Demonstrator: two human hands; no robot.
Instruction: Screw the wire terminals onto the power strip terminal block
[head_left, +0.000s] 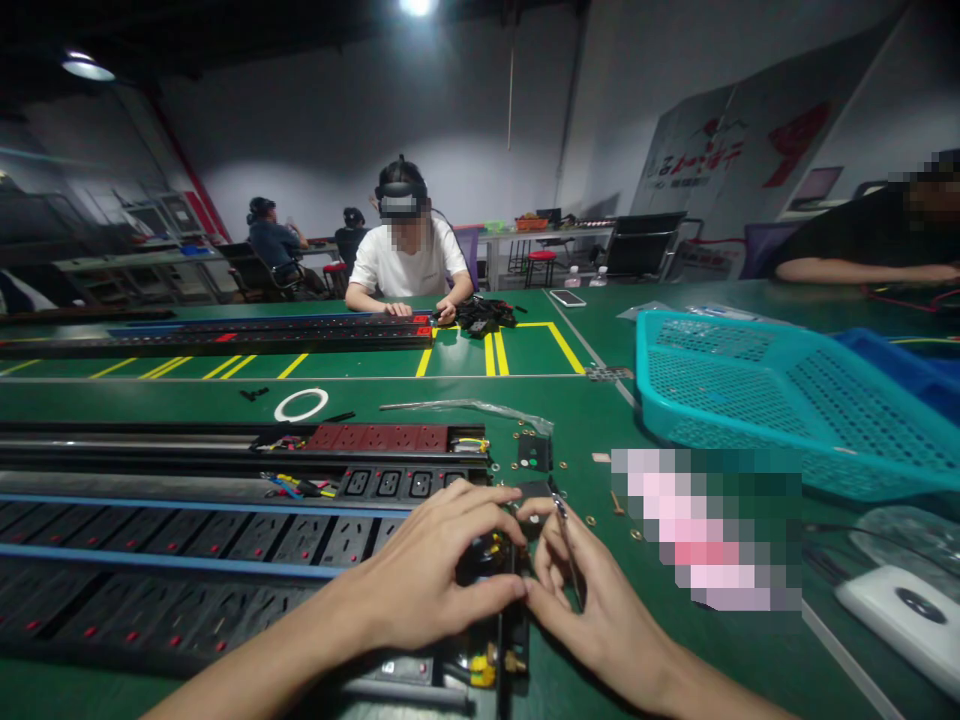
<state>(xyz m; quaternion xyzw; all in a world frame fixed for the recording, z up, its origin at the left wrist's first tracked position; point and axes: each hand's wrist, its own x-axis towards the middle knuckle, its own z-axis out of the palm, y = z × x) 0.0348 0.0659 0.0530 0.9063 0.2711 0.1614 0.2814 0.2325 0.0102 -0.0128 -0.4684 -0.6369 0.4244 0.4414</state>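
Observation:
My left hand (pixel 427 570) curls around a black wired module (pixel 487 560) with yellow terminals, at the end of a long black power strip (pixel 225 540) with rows of sockets. My right hand (pixel 585 610) pinches a slim metal-tipped tool (pixel 566 545), possibly a small screwdriver, its tip close to the module. Beneath both hands stands a black upright plate (pixel 514 640) with yellow connectors at its foot. Part of the module is hidden by my fingers.
A second strip with red sockets (pixel 382 437) lies beyond my hands, and small brass washers dot the green bench. A turquoise mesh basket (pixel 780 400) stands to the right. A co-worker (pixel 405 260) sits across the bench, behind another long strip (pixel 225 335).

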